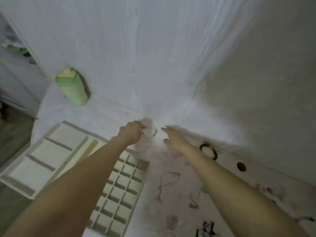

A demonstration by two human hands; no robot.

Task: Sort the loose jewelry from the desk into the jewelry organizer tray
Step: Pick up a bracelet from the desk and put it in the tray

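The cream jewelry organizer tray [51, 161] lies at the left of the desk, with large compartments at the left and a grid of small cells at its right. Beyond its far corner my left hand [131, 134] curls its fingers round a pale bracelet [150, 132] lying on the desk. My right hand [174, 139] reaches beside it with fingers stretched out, holding nothing. Loose jewelry lies to the right: a dark beaded bracelet [209, 151], a thin chain necklace [166, 183] and several blurred small pieces. The picture is blurred.
A green bottle [73, 88] stands at the desk's far left, against a white curtain [153, 57]. A round hole [241, 166] pierces the desk by the wall at the right. Dark clips [207, 228] lie at the near edge.
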